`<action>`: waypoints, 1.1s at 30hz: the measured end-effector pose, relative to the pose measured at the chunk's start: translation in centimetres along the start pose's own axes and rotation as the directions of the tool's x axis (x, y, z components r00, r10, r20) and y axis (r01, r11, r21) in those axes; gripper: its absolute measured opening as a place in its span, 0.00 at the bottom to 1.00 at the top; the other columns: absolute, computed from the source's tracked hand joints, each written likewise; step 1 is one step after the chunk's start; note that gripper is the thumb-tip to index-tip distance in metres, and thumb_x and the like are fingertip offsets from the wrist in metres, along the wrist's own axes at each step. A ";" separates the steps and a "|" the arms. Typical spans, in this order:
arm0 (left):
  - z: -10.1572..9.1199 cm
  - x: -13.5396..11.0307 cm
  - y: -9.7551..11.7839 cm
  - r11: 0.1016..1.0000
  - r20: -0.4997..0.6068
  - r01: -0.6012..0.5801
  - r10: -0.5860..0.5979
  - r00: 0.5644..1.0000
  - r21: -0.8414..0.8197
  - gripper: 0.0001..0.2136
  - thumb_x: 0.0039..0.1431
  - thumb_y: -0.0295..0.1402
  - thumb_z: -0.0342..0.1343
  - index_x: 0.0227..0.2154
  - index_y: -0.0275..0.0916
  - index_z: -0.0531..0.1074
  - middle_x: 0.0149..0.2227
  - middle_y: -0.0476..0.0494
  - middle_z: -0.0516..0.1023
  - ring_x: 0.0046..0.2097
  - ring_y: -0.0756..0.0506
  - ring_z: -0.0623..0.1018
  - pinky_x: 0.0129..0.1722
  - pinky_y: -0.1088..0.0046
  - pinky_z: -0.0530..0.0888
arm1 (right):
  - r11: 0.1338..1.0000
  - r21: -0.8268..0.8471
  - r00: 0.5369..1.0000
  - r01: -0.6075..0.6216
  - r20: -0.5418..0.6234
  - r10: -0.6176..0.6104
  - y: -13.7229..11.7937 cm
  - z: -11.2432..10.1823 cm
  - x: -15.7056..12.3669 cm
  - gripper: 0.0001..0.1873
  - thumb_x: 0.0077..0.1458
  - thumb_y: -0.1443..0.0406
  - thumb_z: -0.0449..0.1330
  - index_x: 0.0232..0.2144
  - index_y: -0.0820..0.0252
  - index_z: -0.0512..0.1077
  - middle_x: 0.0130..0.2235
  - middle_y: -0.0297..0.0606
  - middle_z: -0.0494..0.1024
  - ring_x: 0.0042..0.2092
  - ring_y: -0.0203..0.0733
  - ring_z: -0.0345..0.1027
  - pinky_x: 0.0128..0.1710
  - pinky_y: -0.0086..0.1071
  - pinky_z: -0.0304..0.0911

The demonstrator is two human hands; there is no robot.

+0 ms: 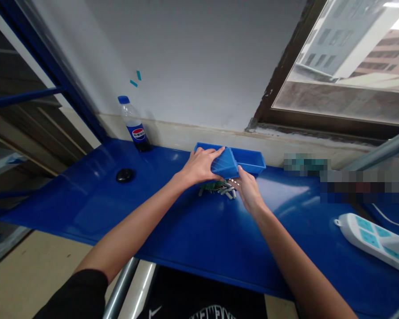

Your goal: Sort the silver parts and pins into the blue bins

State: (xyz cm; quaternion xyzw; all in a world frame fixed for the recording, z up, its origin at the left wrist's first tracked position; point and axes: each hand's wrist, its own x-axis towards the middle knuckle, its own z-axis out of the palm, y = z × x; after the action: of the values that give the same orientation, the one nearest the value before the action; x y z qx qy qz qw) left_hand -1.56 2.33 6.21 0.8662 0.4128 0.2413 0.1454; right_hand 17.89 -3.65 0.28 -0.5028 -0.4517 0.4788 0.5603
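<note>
My left hand (199, 166) grips the near end of a blue plastic bin (249, 160), lifting that end so the bin tilts. Under its raised end lies a small heap of grey metal pieces (228, 190) mixed with something green (213, 187) on the blue shelf (153, 221). My right hand (249, 190) reaches in beside the heap, fingers curled toward the pieces; whether they hold any is hidden.
A cola bottle (134, 126) with a blue cap stands at the back left against the wall. A small black round object (124, 175) lies on the shelf. A white power strip (375, 237) lies at the right. A window is at the upper right.
</note>
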 end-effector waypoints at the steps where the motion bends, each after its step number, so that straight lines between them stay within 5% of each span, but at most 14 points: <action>1: -0.1 0.0 0.0 1.000 0.006 0.009 -0.010 1.000 0.027 0.51 0.44 0.50 0.73 0.71 0.47 0.61 0.66 0.35 0.70 0.64 0.25 0.68 0.66 0.43 0.61 | 0.995 -0.091 0.998 0.050 -0.028 -0.053 -0.1 -0.2 0.1 0.28 0.63 0.43 0.55 0.46 0.58 0.79 0.44 0.45 0.85 0.47 0.55 0.80 0.49 0.50 0.75; 6: 0.1 -0.9 -0.6 0.993 -0.009 0.067 -0.066 0.998 0.093 0.51 0.43 0.54 0.73 0.71 0.50 0.61 0.69 0.34 0.68 0.62 0.23 0.67 0.63 0.38 0.60 | 0.802 -0.567 0.957 0.186 -0.079 -0.278 0.1 -1.3 0.3 0.26 0.66 0.50 0.52 0.51 0.57 0.80 0.51 0.48 0.84 0.55 0.61 0.77 0.56 0.55 0.70; 11: 0.5 -2.4 -1.5 0.996 -0.060 0.080 -0.077 0.995 0.051 0.48 0.48 0.56 0.70 0.71 0.53 0.60 0.71 0.36 0.65 0.65 0.23 0.65 0.63 0.37 0.60 | 0.680 -0.674 0.915 0.289 -0.014 -0.404 0.7 -2.1 -0.1 0.27 0.62 0.57 0.58 0.61 0.59 0.74 0.59 0.52 0.79 0.54 0.59 0.78 0.54 0.56 0.72; 16: 0.0 -4.0 -2.3 0.991 -0.230 0.120 -0.130 0.964 -0.059 0.43 0.54 0.58 0.64 0.71 0.51 0.61 0.69 0.37 0.68 0.64 0.27 0.68 0.65 0.41 0.61 | 0.493 -0.764 0.850 0.415 0.132 -0.510 -0.1 -1.9 -0.4 0.24 0.61 0.62 0.58 0.58 0.61 0.77 0.62 0.53 0.76 0.63 0.60 0.69 0.62 0.59 0.65; 21: -0.6 -5.2 -3.9 0.934 -0.409 0.159 -0.287 0.866 -0.320 0.38 0.59 0.55 0.62 0.69 0.46 0.64 0.65 0.36 0.73 0.63 0.32 0.73 0.65 0.47 0.66 | 0.432 -0.767 0.821 0.475 0.210 -0.530 -0.9 -0.4 0.3 0.22 0.61 0.64 0.58 0.56 0.60 0.78 0.62 0.52 0.76 0.63 0.60 0.67 0.63 0.58 0.64; 25: -0.6 -5.9 -4.9 0.764 -0.441 0.131 -0.493 0.750 -0.631 0.36 0.63 0.56 0.58 0.69 0.45 0.62 0.62 0.36 0.76 0.60 0.35 0.77 0.61 0.53 0.73 | 0.428 -0.747 0.795 0.509 0.217 -0.567 -0.1 0.5 0.9 0.19 0.64 0.64 0.56 0.54 0.58 0.78 0.60 0.51 0.77 0.62 0.58 0.68 0.62 0.58 0.64; 31: 0.7 -6.3 -5.2 0.632 -0.431 0.090 -0.619 0.656 -0.769 0.33 0.66 0.60 0.52 0.67 0.47 0.61 0.64 0.39 0.73 0.65 0.38 0.73 0.65 0.60 0.71 | 0.339 -0.751 0.690 0.567 0.208 -0.693 0.1 1.7 0.4 0.16 0.66 0.64 0.55 0.53 0.54 0.77 0.59 0.47 0.77 0.61 0.57 0.67 0.63 0.59 0.60; 33: 1.2 -5.9 -5.4 0.582 -0.462 -0.001 -0.645 0.609 -0.813 0.33 0.66 0.60 0.51 0.66 0.48 0.61 0.65 0.41 0.72 0.67 0.39 0.72 0.66 0.61 0.70 | 0.327 -0.698 0.668 0.637 0.288 -0.686 -0.9 3.3 0.5 0.14 0.66 0.63 0.57 0.51 0.53 0.78 0.54 0.45 0.80 0.58 0.56 0.69 0.61 0.57 0.62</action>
State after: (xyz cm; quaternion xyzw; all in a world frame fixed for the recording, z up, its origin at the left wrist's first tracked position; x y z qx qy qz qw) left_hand -7.59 0.92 0.99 0.4528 0.4622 0.6734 0.3575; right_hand 14.77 -2.71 1.50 -0.4720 -0.7536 -0.0396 0.4558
